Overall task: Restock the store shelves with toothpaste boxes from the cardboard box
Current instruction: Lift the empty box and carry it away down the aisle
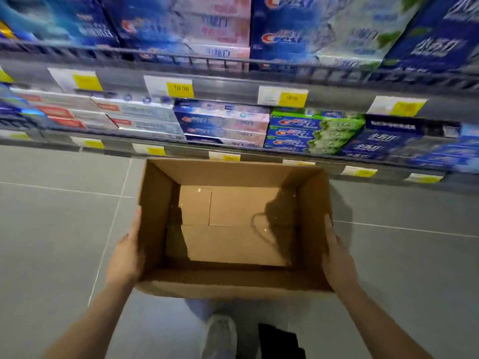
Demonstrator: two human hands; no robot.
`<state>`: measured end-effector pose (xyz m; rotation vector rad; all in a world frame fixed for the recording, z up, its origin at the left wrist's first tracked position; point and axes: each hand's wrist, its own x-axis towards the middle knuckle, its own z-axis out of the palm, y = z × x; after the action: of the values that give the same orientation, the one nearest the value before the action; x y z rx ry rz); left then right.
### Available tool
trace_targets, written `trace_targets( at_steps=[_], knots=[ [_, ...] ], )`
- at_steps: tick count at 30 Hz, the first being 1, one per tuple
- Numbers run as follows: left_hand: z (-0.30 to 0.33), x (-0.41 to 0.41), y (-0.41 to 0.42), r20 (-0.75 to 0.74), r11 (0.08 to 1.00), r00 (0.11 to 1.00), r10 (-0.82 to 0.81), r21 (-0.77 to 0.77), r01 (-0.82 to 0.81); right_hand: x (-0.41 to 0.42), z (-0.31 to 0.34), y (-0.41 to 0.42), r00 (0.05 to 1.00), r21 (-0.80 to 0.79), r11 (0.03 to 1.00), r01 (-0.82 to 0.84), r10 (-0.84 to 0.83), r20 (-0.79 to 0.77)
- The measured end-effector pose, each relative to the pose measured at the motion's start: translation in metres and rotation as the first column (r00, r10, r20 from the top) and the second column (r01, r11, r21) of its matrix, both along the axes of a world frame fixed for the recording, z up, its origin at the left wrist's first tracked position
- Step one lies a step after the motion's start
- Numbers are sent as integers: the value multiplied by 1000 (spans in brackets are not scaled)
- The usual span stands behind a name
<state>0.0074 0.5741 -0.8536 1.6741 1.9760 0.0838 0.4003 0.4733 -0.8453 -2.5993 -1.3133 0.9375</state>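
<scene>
Below the lower shelf edge [233, 149], over the grey tiled floor [57, 229], an open cardboard box [233, 281] is held between two bare hands. Its interior shows only the bottom flaps; no toothpaste boxes are visible inside it. The left hand [127, 255] lies flat against the outside of the box's left wall, with its fingers [136, 224] extended together along that wall, pointing toward the shelves. The right hand [337, 257] lies flat against the outside of the right wall in the same manner, fingers [328, 226] straight and together. Both palms press the box from opposite sides; neither hand curls over the rim. Stacked toothpaste boxes [223, 125] fill the lower shelf directly beyond the box, and further stacks stand on the upper shelf [233, 81]. Yellow price tags [180, 89] run along both shelf fronts. A shoe [220, 335] is visible on the floor beneath the box's near edge.
</scene>
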Motion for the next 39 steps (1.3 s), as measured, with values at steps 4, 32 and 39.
trace_targets(
  at_steps=[4,32,39],
  knots=[
    [53,-10,0,-15,998,998,-66,0,66,7,52,-2,1000,-13,1000,3,-3,-12],
    [557,-254,-350,-92,721,718,690,172,-671,-279,540,-12,599,263,577,-773,801,5],
    [565,-374,-444,-43,539,542,839,201,-818,-462,553,-20,368,389,357,-849,929,-50]
  ],
)
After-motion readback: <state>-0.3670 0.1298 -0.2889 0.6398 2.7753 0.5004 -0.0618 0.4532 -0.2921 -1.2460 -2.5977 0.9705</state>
